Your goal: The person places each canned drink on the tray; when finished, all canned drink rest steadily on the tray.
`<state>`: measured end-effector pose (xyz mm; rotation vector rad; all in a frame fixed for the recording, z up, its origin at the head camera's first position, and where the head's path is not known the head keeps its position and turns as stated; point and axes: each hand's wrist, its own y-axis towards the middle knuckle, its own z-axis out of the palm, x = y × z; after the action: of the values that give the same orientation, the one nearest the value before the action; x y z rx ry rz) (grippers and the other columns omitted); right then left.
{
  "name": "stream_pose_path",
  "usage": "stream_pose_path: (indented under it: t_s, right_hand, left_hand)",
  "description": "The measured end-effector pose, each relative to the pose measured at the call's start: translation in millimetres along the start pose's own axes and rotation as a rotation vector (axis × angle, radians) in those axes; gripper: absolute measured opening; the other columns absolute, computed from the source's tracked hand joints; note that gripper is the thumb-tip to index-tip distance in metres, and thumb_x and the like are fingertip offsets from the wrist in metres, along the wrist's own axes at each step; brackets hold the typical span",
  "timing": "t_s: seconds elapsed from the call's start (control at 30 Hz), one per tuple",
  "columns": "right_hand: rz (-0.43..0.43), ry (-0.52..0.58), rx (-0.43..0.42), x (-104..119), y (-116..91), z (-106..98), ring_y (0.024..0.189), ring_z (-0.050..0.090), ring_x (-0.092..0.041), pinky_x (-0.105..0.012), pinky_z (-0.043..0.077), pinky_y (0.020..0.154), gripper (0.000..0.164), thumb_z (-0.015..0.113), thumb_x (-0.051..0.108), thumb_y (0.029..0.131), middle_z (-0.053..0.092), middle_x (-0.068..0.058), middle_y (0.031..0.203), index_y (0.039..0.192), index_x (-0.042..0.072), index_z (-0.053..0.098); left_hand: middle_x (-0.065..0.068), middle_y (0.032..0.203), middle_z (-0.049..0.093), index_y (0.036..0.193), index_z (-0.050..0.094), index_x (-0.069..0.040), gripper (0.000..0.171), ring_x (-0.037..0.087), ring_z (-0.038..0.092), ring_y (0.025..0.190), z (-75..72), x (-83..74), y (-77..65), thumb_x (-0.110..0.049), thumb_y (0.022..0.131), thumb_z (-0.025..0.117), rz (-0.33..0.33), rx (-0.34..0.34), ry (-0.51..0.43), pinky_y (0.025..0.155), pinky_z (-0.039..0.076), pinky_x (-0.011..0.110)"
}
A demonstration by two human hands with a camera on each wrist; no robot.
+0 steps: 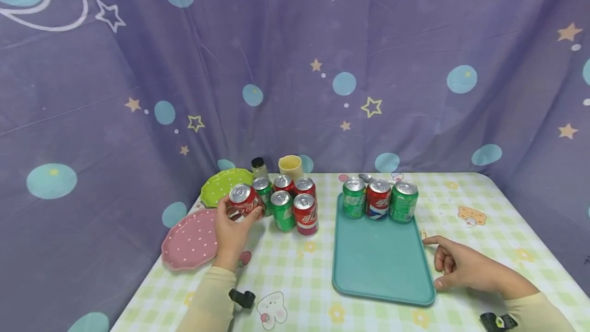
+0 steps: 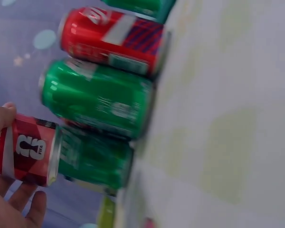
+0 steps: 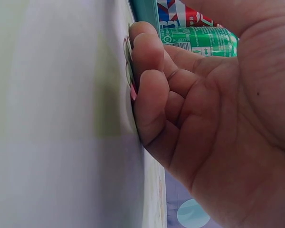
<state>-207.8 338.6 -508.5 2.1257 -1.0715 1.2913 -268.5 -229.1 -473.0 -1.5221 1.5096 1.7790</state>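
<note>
Head view, going from left to right: a pink plate [image 1: 189,244] is lying just left of the left hand [image 1: 232,232], and a green plate [image 1: 222,184] is sitting beyond it. The left hand is gripping a red can [image 1: 246,201], its thumb and fingers curling partway round the sides; the left wrist view is showing the base raised off the table. The can's long axis is tilting, its top leaning leftward, away from the five cans [image 1: 288,212] standing upright just right of that hand. Farther right, well apart from the left hand, a teal tray [image 1: 382,265] is lying lengthwise away from the person, with three cans [image 1: 378,201] standing in a row at its far end. Right of the tray and nearer to it, the right hand [image 1: 467,265] is holding nothing: its index finger is pointing toward the rim, possibly touching, while the other fingers are curling loosely.
</note>
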Motion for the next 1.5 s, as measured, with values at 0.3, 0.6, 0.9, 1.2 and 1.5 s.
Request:
stream_pose_path:
  t_s: [0.3, 0.6, 0.9, 1.2, 1.5]
  right_hand:
    - [-0.025, -0.015, -0.01, 1.3, 0.0, 0.2, 0.07, 0.054, -0.013, -0.031, 0.049, 0.058, 0.092, 0.088, 0.014, 0.085, 0.057, -0.015, 0.095, 0.152, -0.013, 0.031]
    - [-0.011, -0.015, -0.011, 2.9, -0.9, 1.0, 0.07, 0.054, -0.013, -0.032, 0.048, 0.058, 0.093, 0.088, 0.015, 0.085, 0.057, -0.015, 0.095, 0.152, -0.013, 0.03]
    - [-0.009, -0.022, -0.016, -1.2, -0.6, 0.2, 0.07, 0.054, -0.013, -0.031, 0.048, 0.058, 0.094, 0.089, 0.016, 0.085, 0.057, -0.015, 0.095, 0.153, -0.012, 0.03]
    - [0.008, -0.028, -0.025, -1.8, 0.8, 0.4, 0.071, 0.054, -0.012, -0.03, 0.048, 0.059, 0.094, 0.089, 0.014, 0.084, 0.057, -0.014, 0.095, 0.153, -0.011, 0.031]
    - [0.001, -0.018, -0.021, 1.1, 1.8, 1.2, 0.07, 0.054, -0.013, -0.03, 0.049, 0.059, 0.093, 0.089, 0.014, 0.084, 0.057, -0.015, 0.095, 0.153, -0.011, 0.031]
  left_hand:
    - [0.012, 0.127, 0.064, 0.139, 0.053, -0.004, 0.072, 0.022, 0.062, 0.11, 9.6, -47.3, -3.1, -0.007, 0.079, 0.093, 0.056, 0.021, -0.029, 0.096, 0.053, 0.041]
    - [-0.002, 0.125, 0.066, 0.134, 0.056, -0.015, 0.069, 0.019, 0.065, 0.112, 42.6, -87.3, -17.7, -0.027, 0.078, 0.096, 0.141, 0.189, -0.036, 0.091, 0.057, 0.035]
    - [0.0, 0.124, 0.065, 0.134, 0.056, -0.02, 0.07, 0.019, 0.066, 0.112, 93.7, -113.8, -38.6, -0.025, 0.077, 0.097, 0.154, 0.346, -0.131, 0.09, 0.06, 0.044]
    - [-0.005, 0.117, 0.067, 0.131, 0.058, -0.021, 0.069, 0.015, 0.064, 0.108, 144.9, -116.3, -61.2, -0.028, 0.075, 0.098, 0.107, 0.461, -0.091, 0.087, 0.059, 0.035]
    - [-0.014, 0.119, 0.065, 0.134, 0.056, -0.031, 0.07, 0.007, 0.062, 0.111, 186.9, -106.5, -83.5, -0.036, 0.077, 0.096, 0.011, 0.573, -0.035, 0.095, 0.057, 0.041]
